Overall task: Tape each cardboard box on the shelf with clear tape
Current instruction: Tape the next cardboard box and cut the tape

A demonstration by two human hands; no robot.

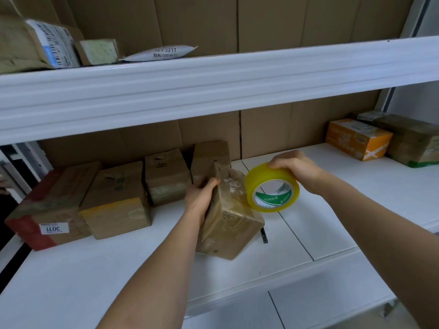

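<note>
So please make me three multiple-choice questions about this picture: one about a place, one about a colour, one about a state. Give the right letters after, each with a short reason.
1. Where does the orange box stand?
A. on the upper shelf
B. at the right end of the lower shelf
C. beside the box with the 3011 label

2. What colour does the tape roll look?
A. yellow
B. red
C. blue

3. What is the left hand doing?
A. hanging idle
B. pressing flat on the shelf
C. gripping the tilted cardboard box

Answers:
1. B, since it sits far right on the lower shelf, next to a brown box.
2. A, since the wound roll in the right hand shows yellow, with a green and white core.
3. C, since its fingers curl round the box's left side.
</note>
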